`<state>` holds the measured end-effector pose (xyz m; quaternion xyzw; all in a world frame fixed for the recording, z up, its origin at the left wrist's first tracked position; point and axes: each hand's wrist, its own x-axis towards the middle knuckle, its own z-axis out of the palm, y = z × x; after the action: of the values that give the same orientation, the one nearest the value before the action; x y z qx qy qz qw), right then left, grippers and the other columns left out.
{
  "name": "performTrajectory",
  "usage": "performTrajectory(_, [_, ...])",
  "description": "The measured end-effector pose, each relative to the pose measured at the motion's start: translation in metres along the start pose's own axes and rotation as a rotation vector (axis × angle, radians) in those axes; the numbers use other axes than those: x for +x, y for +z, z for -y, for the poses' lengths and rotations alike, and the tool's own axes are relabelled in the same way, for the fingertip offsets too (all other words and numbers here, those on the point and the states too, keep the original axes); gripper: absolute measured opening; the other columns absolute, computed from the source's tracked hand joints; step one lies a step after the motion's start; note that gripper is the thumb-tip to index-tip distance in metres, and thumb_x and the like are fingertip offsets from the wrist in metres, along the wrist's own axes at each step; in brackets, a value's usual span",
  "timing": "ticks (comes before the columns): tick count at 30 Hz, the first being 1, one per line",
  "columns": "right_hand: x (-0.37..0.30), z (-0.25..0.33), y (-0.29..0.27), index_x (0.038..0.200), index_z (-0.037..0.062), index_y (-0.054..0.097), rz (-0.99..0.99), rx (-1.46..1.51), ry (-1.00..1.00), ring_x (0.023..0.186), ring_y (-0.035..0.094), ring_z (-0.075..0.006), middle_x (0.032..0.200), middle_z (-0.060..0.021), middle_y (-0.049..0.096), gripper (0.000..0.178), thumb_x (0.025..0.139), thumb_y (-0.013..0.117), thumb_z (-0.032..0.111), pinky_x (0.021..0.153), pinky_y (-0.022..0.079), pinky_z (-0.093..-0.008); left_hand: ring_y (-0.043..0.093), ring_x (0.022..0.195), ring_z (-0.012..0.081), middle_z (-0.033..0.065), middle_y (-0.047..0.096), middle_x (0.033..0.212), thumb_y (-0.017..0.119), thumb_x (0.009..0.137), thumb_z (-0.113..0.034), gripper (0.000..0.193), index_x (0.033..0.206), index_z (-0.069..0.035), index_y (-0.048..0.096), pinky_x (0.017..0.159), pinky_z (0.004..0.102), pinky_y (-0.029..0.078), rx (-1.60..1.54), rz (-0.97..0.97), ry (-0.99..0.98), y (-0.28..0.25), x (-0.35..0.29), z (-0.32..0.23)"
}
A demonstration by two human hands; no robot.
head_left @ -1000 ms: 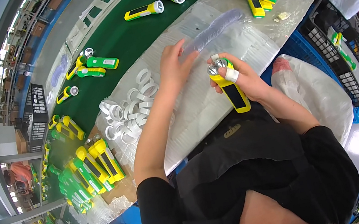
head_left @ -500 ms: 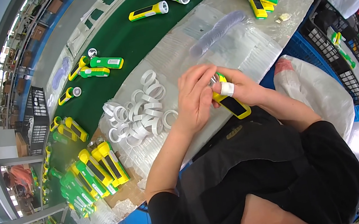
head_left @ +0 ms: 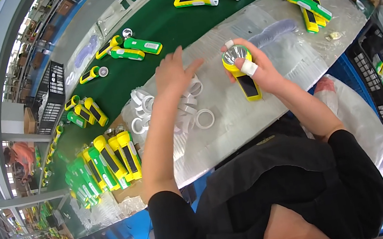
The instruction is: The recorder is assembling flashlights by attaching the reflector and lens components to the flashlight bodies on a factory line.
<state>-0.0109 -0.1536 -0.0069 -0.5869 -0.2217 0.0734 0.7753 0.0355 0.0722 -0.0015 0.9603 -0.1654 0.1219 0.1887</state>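
My right hand is closed round a yellow flashlight, whose shiny reflector faces up and whose dark panel faces me. White tape wraps the thumb and a fingertip of that hand. Over the far edge of a heap of white plastic rings, my left hand is open, fingers spread, with nothing seen in it. The left forearm hides part of the heap. Just beyond the right hand lies a row of stacked clear round discs on the plastic-covered table.
A green conveyor belt runs along the far side, carrying green and yellow flashlights. More flashlights are lined up at the left, and a small pile sits at the far right. A black crate stands beyond the table's right end.
My left hand has left the flashlight and moved left to the rings. The right hand keeps hold, and the flashlight's reflector now shows. The whole view has shifted, and belt items sit farther right.
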Motion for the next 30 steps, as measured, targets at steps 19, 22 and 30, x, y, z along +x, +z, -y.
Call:
performTrajectory(19, [0.008, -0.033, -0.012, 0.132, 0.0032, 0.042, 0.087, 0.089, -0.159, 0.093, 0.059, -0.0141, 0.113, -0.0076, 0.053, 0.047, 0.092, 0.06, 0.02, 0.074, 0.051, -0.0296, 0.058, 0.091, 0.0239, 0.011, 0.059, 0.106, 0.08, 0.075, -0.017, 0.03, 0.102, -0.008, 0.073, 0.071, 0.0321, 0.045, -0.573, -0.23, 0.385, -0.015, -0.016, -0.064])
performTrajectory(22, [0.005, -0.027, -0.012, 0.135, 0.0037, 0.04, 0.1, 0.07, -0.074, 0.104, 0.057, -0.0164, 0.118, -0.0083, 0.052, 0.051, 0.093, 0.06, 0.026, 0.086, 0.05, -0.0338, 0.057, 0.09, 0.0229, 0.0103, 0.059, 0.105, 0.081, 0.075, -0.02, 0.03, 0.101, -0.007, 0.073, 0.067, 0.0308, 0.043, -0.467, -0.208, 0.408, -0.023, -0.017, -0.065])
performTrajectory(30, [0.005, 0.01, -0.033, 0.146, 0.0078, 0.036, 0.097, -0.121, -0.313, 0.122, 0.052, -0.0249, 0.134, -0.0152, 0.05, 0.062, 0.095, 0.06, 0.035, 0.1, 0.042, -0.0391, 0.058, 0.094, 0.0235, 0.0095, 0.059, 0.106, 0.08, 0.075, -0.023, 0.031, 0.102, -0.009, 0.074, 0.071, 0.0324, 0.046, -0.426, -0.11, 0.452, -0.035, -0.018, -0.073])
